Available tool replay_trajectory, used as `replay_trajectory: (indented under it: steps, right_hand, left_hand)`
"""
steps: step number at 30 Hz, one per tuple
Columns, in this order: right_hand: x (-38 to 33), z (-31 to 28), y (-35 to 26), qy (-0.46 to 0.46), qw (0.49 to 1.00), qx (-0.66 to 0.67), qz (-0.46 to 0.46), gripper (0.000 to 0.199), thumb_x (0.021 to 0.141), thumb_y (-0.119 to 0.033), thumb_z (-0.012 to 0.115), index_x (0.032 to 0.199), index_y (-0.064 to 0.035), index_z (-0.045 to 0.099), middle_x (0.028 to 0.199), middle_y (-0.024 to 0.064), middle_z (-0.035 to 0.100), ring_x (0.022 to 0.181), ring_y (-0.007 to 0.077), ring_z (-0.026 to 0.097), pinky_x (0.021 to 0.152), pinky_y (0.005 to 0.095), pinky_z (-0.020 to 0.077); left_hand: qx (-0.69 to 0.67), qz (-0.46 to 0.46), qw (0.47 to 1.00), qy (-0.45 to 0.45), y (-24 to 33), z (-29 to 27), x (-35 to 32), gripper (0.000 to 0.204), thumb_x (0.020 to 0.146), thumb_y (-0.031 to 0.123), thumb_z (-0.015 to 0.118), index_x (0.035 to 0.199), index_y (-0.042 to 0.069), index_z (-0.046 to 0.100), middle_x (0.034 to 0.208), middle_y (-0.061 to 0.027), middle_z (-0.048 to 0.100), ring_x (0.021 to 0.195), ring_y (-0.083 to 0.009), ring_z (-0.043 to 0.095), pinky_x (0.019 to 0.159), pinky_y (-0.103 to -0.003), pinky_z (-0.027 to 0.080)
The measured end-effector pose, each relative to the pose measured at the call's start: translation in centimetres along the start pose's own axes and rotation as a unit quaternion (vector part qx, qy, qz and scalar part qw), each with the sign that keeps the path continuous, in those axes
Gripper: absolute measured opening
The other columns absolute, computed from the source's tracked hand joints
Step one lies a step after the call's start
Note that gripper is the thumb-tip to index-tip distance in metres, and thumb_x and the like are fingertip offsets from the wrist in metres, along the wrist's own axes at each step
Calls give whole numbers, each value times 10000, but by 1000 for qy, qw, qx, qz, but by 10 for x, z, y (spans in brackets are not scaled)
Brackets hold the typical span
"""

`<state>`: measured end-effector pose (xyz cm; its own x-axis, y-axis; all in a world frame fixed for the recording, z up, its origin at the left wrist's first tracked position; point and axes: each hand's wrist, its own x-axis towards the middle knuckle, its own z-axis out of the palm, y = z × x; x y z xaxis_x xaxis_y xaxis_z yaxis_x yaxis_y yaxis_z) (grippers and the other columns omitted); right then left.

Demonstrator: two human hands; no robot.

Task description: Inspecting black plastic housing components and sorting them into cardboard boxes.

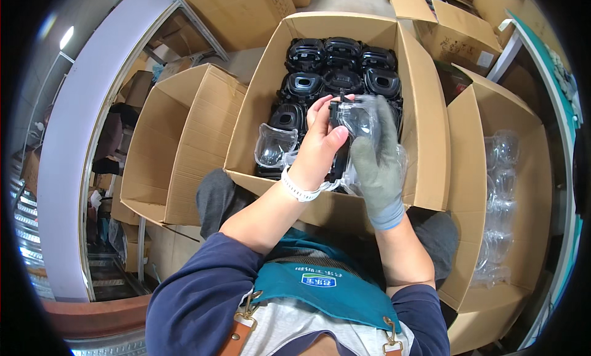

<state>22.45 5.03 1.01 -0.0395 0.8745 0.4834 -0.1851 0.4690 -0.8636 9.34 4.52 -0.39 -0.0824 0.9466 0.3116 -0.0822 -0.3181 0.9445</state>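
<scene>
Over the large cardboard box, my bare left hand (320, 140) is closed round the black edge of a part with a clear plastic cover (360, 121). On its other side, my right hand (377, 168), in a grey-green glove, presses the clear cover with fingers along it and thumb in front. Beneath lie rows of black plastic housings (304, 84) with oval openings. A loose clear plastic cover (274, 145) rests on them beside my left wrist. More clear plastic (349, 178) shows partly behind my right hand.
The large cardboard box (431, 122) stands between my knees. At the right, another open box (465, 233) holds a stack of clear covers (497, 202). An open carton (197, 140) is at the left, next to a pale frame (68, 140). More cartons (240, 14) stand behind.
</scene>
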Motion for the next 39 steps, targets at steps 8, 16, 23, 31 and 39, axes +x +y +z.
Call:
replay_trajectory:
  steps: [8,16,23,31,39]
  right_hand:
    - [-8,2,28,-81,989,96,79,564,996,-150,458,1478,-20,196,1390,105,414,1239,177,432,1051,284,342]
    - [0,3,28,-61,958,235,151,531,1022,-359,402,1430,-22,349,1324,60,518,1155,145,521,985,279,419]
    - [-2,-1,23,-46,886,385,254,585,979,-423,489,1385,-10,399,1316,79,518,1133,126,517,940,292,442]
    - [-4,0,12,49,994,66,69,1074,703,-164,832,1467,32,104,1381,207,357,1243,276,416,1052,363,351]
    - [-8,8,8,219,973,70,17,474,885,-168,637,1251,56,437,974,85,536,818,154,522,768,285,462]
  left_hand:
    - [-72,-49,996,32,-6,20,-2,497,934,195,551,1386,58,394,1369,-63,284,1193,-170,434,1060,-316,334]
    - [-176,-33,984,-4,-4,11,0,566,960,343,474,1388,0,333,1414,-104,316,1283,-210,365,1106,-338,263]
    - [140,125,981,56,7,21,1,599,987,445,376,1382,-6,362,1365,-156,392,1284,-292,353,1071,-376,273]
    - [-224,-21,950,218,-5,49,-13,493,1012,415,367,1275,12,474,1217,-125,530,1106,-208,488,1001,-326,350]
    - [-353,-156,879,280,16,15,30,502,944,578,319,1189,190,522,1111,14,554,957,-158,503,730,-331,402]
